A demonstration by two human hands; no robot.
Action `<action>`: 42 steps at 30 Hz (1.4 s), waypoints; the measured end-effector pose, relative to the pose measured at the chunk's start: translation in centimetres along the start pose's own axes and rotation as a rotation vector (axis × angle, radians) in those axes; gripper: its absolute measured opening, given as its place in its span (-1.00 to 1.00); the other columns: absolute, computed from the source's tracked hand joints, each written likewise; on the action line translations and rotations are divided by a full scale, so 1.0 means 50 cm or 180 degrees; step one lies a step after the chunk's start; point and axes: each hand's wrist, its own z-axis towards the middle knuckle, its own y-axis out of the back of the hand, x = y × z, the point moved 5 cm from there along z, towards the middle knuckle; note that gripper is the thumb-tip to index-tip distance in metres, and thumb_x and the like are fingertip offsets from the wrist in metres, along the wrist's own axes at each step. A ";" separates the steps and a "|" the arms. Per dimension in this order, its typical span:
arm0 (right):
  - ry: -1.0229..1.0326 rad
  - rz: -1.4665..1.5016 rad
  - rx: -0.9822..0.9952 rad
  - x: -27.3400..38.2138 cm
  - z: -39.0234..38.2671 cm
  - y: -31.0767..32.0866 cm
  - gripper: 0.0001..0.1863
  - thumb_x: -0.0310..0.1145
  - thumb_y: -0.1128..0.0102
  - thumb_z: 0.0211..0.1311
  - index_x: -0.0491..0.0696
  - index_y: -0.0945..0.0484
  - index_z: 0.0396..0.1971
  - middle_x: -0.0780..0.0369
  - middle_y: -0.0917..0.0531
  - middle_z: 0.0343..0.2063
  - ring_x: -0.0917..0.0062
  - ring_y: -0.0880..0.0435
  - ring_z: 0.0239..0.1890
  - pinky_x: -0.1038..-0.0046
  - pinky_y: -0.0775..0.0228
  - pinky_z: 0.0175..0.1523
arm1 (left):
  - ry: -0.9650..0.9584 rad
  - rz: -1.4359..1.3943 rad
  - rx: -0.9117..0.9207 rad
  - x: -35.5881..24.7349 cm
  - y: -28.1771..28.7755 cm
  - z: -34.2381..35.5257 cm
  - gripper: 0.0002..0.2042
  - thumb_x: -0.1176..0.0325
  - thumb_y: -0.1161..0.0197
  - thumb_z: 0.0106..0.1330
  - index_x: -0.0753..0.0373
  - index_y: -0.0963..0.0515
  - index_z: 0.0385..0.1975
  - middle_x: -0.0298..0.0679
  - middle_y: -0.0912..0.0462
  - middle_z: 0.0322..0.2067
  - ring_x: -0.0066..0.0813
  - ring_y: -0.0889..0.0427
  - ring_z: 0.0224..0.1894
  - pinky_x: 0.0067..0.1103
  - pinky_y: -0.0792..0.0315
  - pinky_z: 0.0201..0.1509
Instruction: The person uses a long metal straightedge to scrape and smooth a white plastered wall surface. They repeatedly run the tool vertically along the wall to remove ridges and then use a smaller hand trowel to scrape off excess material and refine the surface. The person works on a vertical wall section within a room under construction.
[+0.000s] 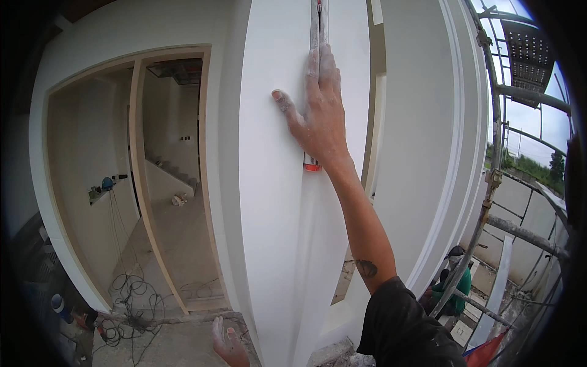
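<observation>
A tall white column [275, 202] rises in front of me, its face smooth and pale. Against it stands a long, narrow metal bar with a red end cap [312, 166], like a spirit level, held upright. My right hand [321, 110], dusted white, lies flat over the bar; its fingers stretch up along it and the thumb sticks out to the left, clear of the bar. Low in the picture, left of the column's foot, is my left hand [231, 344], partly cut off. Its fingertips are apart, with nothing visible between them.
Left is a wooden door frame [139, 183] with a room and stairs behind. Tangled black cables [131, 306] lie at its threshold. To the right stands metal scaffolding [492, 177]; below it sits a person in a green top [463, 290]. A long pale plank [496, 287] leans nearby.
</observation>
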 end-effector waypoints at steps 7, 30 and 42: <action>-0.0496 -0.0095 0.0983 0.103 -0.563 0.077 -0.05 -0.04 -0.28 0.23 -0.35 -0.05 0.41 -0.27 0.03 0.42 -0.22 0.04 0.47 -0.21 0.22 0.47 | -0.1106 0.1613 0.0207 -0.143 -0.133 -0.022 -0.58 0.32 -0.11 0.49 0.38 -0.37 0.26 0.04 -0.55 0.13 -0.16 -0.58 0.13 -0.42 -0.43 0.28; -0.0753 0.0245 0.1089 0.137 -0.532 0.051 -0.22 -0.14 -0.21 0.29 -0.26 -0.20 0.38 -0.17 -0.06 0.43 -0.12 -0.02 0.48 -0.11 0.02 0.46 | -0.1205 0.1287 -0.0183 -0.154 -0.143 0.018 -0.61 0.33 -0.06 0.50 0.57 -0.39 0.12 0.13 -0.59 0.05 -0.12 -0.57 0.16 -0.33 -0.35 0.32; -0.0564 0.0523 0.0399 0.088 -0.324 0.037 -0.23 -0.16 -0.18 0.29 -0.26 -0.16 0.39 -0.13 -0.04 0.44 -0.01 0.01 0.50 -0.05 0.13 0.51 | -0.1409 0.1435 -0.0044 -0.167 -0.164 -0.003 -0.61 0.28 -0.07 0.51 0.55 -0.43 0.08 0.15 -0.60 0.03 -0.08 -0.61 0.11 -0.30 -0.41 0.29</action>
